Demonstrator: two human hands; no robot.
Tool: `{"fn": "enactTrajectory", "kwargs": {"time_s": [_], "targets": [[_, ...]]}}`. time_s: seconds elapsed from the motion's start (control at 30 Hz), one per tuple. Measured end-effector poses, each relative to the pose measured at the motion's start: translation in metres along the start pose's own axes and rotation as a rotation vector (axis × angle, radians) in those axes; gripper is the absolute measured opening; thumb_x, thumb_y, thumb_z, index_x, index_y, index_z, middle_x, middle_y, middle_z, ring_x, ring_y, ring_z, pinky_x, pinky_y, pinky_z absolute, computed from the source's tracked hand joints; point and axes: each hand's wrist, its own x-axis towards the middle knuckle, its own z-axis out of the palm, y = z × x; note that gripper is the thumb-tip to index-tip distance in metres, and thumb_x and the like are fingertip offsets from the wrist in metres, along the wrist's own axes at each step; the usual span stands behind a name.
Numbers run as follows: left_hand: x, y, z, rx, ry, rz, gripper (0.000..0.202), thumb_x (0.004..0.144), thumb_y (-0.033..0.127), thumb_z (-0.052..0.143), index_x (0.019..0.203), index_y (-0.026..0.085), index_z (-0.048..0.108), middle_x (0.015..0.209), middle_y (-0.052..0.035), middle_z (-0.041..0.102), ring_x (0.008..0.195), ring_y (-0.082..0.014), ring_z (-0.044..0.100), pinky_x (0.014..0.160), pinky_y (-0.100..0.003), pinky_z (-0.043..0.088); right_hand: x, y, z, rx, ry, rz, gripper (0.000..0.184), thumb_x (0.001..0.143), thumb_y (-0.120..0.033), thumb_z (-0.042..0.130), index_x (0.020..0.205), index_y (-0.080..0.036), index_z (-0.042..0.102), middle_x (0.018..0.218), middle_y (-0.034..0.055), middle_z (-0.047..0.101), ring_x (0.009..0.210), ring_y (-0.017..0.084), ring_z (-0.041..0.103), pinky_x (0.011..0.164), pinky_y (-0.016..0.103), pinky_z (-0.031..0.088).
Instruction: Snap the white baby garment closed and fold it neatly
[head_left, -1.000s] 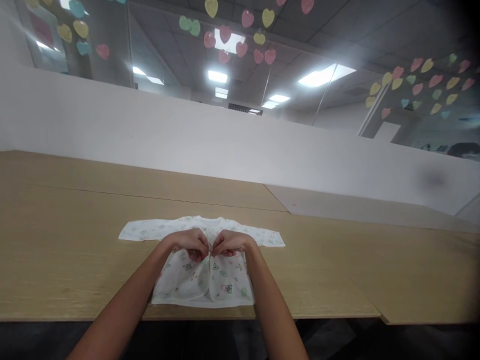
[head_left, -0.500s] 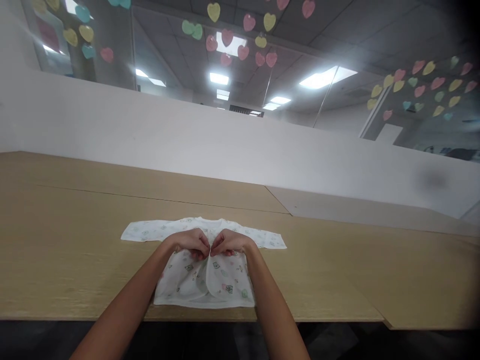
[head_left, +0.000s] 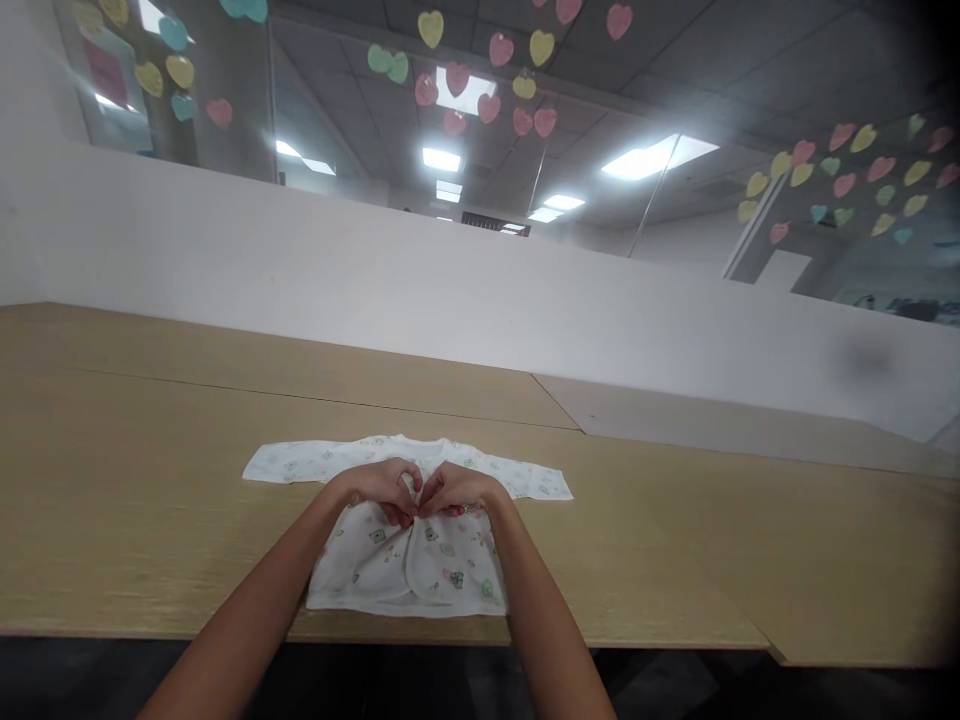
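A small white baby shirt (head_left: 450,575) with a printed pattern lies on the wooden table, its long sleeves spread out to both sides and its hem towards me. At the middle of its front opening, my left hand (head_left: 386,488) pinches the fabric edge between thumb and fingers. My right hand (head_left: 454,487) grips the other edge right beside it, and the fingertips of both hands nearly meet. Whatever fastening lies under the fingertips is hidden. Below the hands the two front panels overlap, with a rounded edge showing.
The light wooden table (head_left: 660,550) has seams and a front edge close to me. Behind it stands a low white partition (head_left: 360,270), topped by glass with heart-shaped sticky notes (head_left: 457,78) on it.
Both hands stay at the shirt's front opening; the fingertips have shifted slightly down, and the left thumb and finger now form a rounder loop. The front panels lie a little flatter.
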Motion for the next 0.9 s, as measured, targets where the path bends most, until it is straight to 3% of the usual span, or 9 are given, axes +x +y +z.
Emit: {"fn": "enactTrajectory", "kwargs": {"time_s": [0.27,0.5,0.9], "targets": [[0.009,-0.012,-0.006,0.141,-0.039,0.111,0.027,0.056,0.02,0.068,0.079,0.015,0.053,0.063,-0.0015,0.063,0.053,-0.0139,0.056,0.048,-0.021,0.042,-0.001,0.002,-0.001,0.096,0.031,0.083,0.009,0.07,-0.013,0.062,0.075,-0.005,0.061,0.046,-0.0035,0.038,0.037,0.004,0.031,0.033,0.013,0.023],[0.01,-0.018,-0.007,0.083,-0.035,0.145,0.028,0.057,0.019,0.068,0.077,0.015,0.05,0.064,-0.002,0.064,0.053,-0.0128,0.053,0.049,-0.021,0.038,0.0,0.004,0.0,0.073,-0.043,0.1,0.029,0.066,-0.023,0.073,0.084,-0.003,0.064,0.047,-0.0024,0.041,0.038,0.005,0.035,0.034,0.013,0.025],[0.008,-0.014,-0.006,-0.023,-0.033,0.214,0.029,0.056,0.015,0.068,0.076,0.015,0.047,0.062,0.0,0.062,0.05,-0.0098,0.048,0.047,-0.02,0.031,-0.002,0.007,-0.004,0.174,-0.095,-0.023,0.029,0.063,-0.024,0.069,0.081,-0.003,0.061,0.051,-0.0025,0.042,0.04,0.003,0.03,0.035,0.013,0.021]]}}
